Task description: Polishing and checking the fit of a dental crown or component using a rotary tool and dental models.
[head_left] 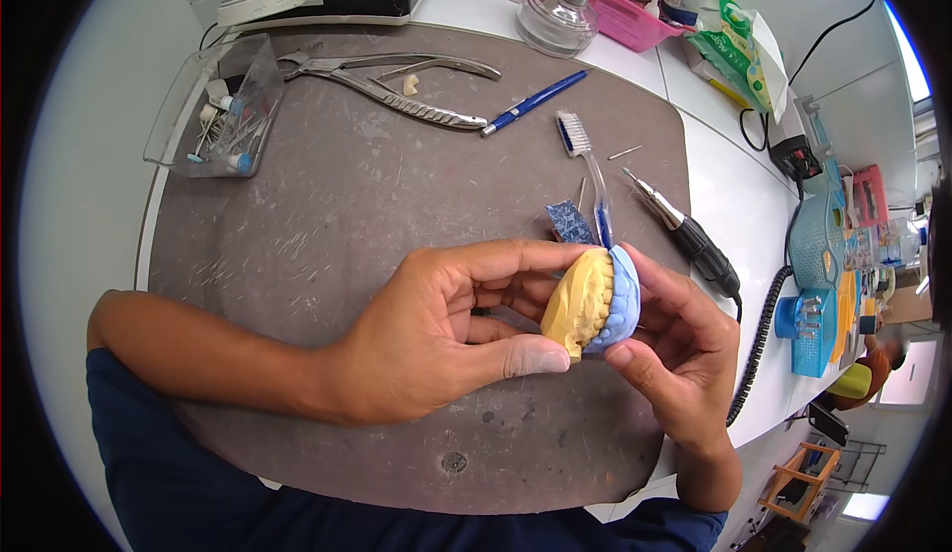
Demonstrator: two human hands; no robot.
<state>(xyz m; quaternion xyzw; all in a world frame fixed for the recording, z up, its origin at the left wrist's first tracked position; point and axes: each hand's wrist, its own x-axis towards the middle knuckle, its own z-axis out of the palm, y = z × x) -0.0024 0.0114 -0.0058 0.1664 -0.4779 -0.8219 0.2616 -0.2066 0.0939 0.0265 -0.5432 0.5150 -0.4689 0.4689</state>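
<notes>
I see both hands closed on a yellow dental cast (pixel 578 303) seated in its blue impression (pixel 623 299), above the mat's (pixel 397 195) right edge. My left hand (pixel 436 339) pinches the cast; my right hand (pixel 674 349) cups the impression, probably bracing them together. A toothbrush (pixel 585 165) lies behind.

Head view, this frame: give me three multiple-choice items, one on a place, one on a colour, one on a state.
1. Where do the metal pliers lie?
A. far side of the grey mat
B. in the pink tray
C. on the person's lap

2. What colours are the two halves of the dental cast?
A. red and green
B. yellow and blue
C. black and white

3. How is the dental cast held?
A. lying free on the mat
B. in one hand only
C. between both hands

Answers: 1 A, the metal pliers rest on the grey mat. 2 B, the dental cast shows both. 3 C, left hand and right hand each grip it.
</notes>
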